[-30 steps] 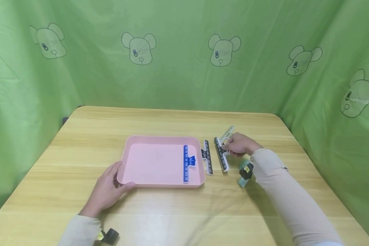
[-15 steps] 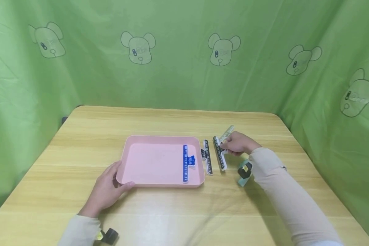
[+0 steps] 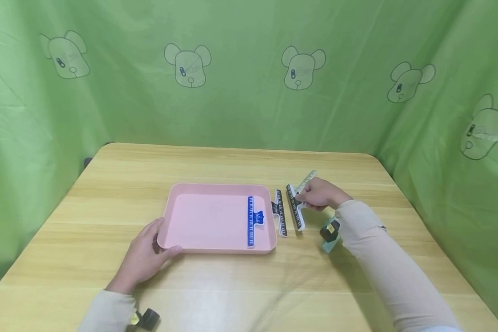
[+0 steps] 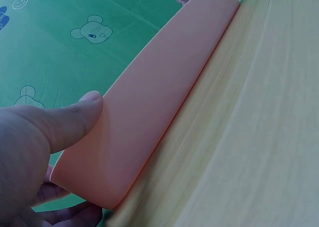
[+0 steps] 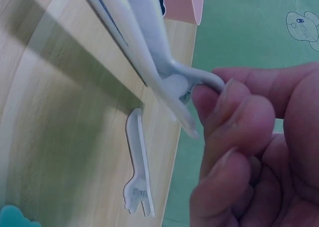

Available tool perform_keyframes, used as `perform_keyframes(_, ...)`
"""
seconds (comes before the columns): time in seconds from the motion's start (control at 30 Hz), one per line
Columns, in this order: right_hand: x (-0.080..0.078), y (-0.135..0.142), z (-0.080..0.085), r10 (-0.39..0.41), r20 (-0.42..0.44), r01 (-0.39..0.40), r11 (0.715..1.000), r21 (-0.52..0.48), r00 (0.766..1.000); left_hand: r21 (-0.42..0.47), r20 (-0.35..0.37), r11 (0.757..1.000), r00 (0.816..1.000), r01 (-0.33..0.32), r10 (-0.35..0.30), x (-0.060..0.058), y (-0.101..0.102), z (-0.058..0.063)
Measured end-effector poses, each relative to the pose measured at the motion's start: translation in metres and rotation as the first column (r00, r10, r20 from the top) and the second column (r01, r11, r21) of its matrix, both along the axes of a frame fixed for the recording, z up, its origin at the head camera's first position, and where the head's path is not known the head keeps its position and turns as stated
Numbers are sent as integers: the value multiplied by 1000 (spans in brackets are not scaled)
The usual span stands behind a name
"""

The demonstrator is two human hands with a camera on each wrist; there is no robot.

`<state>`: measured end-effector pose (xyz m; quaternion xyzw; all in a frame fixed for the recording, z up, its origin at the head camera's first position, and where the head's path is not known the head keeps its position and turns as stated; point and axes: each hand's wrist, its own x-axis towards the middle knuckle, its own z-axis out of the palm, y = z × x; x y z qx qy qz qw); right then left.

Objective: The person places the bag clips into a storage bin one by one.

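My right hand (image 3: 321, 192) pinches the handle of a black clip with a piano-key pattern (image 3: 295, 210) between thumb and fingers. In the right wrist view the white underside of this clip (image 5: 142, 33) shows, tilted over the wood. At the left, my left hand (image 3: 143, 253) holds the front left corner of a pink tray (image 3: 207, 221), thumb on its front wall (image 4: 144, 102) and fingers round the corner. Inside the tray lies a blue piano-key clip (image 3: 251, 221). Between the tray and the held clip lies another black piano-key clip (image 3: 280, 216).
A pale yellowish piano-key clip (image 3: 309, 179) lies behind my right hand, partly covered. Below the right wrist is a teal clip (image 3: 329, 245), partly hidden by the wrist camera (image 3: 330, 230). Green curtains (image 3: 240, 115) enclose the wooden table (image 3: 216, 295).
My right hand and the black clip it holds have shifted slightly left, towards the other black clip. The left hand and the tray stay in place.
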<state>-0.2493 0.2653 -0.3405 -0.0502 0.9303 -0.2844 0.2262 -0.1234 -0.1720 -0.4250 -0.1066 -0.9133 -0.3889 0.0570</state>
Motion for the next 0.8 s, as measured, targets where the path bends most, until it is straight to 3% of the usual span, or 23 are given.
perform_keyframes(0.8,2,-14,5,7,-31,-8,1000,-28,1000,-16,23,1000,1000,-10,10,1,-1,1)
